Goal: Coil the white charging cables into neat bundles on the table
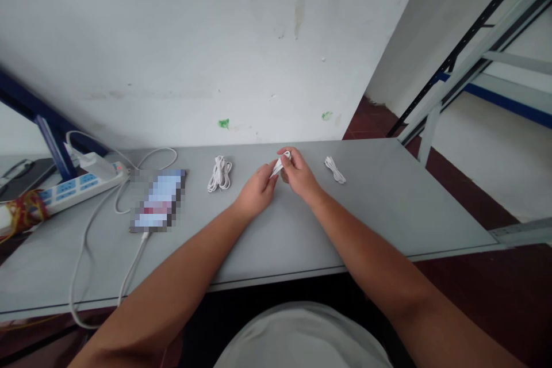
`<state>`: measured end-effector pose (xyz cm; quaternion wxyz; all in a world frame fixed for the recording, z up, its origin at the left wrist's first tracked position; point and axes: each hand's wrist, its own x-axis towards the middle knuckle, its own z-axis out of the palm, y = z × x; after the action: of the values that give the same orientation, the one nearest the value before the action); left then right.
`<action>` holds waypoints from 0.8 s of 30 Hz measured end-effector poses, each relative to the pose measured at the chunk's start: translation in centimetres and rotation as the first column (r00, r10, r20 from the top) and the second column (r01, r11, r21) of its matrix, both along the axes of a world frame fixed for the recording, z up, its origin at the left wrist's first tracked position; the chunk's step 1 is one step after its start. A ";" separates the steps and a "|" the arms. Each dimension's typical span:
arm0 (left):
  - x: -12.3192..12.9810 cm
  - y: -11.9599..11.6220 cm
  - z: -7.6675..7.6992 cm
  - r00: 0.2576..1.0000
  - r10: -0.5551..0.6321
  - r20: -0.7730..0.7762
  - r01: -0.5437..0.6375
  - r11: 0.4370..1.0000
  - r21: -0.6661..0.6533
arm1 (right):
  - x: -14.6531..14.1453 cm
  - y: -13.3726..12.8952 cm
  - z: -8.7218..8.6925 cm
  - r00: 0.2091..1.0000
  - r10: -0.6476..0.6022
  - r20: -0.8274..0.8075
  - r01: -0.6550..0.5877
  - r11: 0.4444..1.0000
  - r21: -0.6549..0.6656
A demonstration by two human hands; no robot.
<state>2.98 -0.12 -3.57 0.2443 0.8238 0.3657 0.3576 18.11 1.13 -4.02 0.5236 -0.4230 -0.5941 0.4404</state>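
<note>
Grey counter (388,201) under a scuffed white wall (172,40): left hand (257,190) and right hand (297,173), nearly closed, pinch a folded white cable (280,164) between them, with a coiled white cable (219,174) and a second coil (334,170) on either side. A loosened grip could let its loops spring free and tangle.

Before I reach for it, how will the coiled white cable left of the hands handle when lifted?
The coiled white cable will probably feel light and floppy: its thin loops lie loose, and no tie shows, so they may slip apart. Lying flat on the grey table, it seems unlikely to roll.
</note>
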 end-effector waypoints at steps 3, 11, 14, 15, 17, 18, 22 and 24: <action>0.1 -0.1 0.6 0.997 -0.037 0.069 0.045 0.992 -0.117 | -0.1 -0.1 0.1 0.999 -0.029 -0.031 0.030 1.000 0.010; 0.2 0.2 0.2 0.997 0.049 0.057 -0.031 0.961 -0.276 | -0.5 -0.6 0.7 0.998 -0.023 -0.064 0.020 0.999 -0.050; 0.2 0.6 -0.5 0.987 0.067 0.146 -0.017 0.947 -0.319 | -0.7 -0.6 0.8 0.985 0.035 -0.167 -0.049 0.995 -0.082; 0.2 0.6 -0.6 0.982 0.065 0.178 -0.002 0.944 -0.330 | -0.8 -0.5 0.8 0.981 0.048 -0.187 -0.063 0.995 -0.078; 0.2 0.6 -0.7 0.972 0.055 0.229 0.028 0.938 -0.346 | -0.8 -0.4 0.8 0.980 0.045 -0.195 -0.057 0.997 -0.057; 0.3 0.6 -0.7 0.967 0.055 0.250 0.039 0.934 -0.355 | -0.7 -0.4 0.7 0.982 0.031 -0.187 -0.040 0.998 -0.044; 0.4 0.6 -0.8 0.925 0.141 0.353 0.032 0.897 -0.440 | -0.4 -0.5 0.5 0.992 -0.058 -0.111 0.068 0.993 0.093; 0.4 0.7 -0.8 0.902 0.180 0.392 0.043 0.867 -0.497 | -0.2 -0.6 0.5 0.997 -0.068 -0.045 0.076 0.978 0.195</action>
<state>3.38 0.57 -4.39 0.5071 0.6219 0.4123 0.4314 17.89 0.48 -3.51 0.5895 -0.3821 -0.6089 0.3684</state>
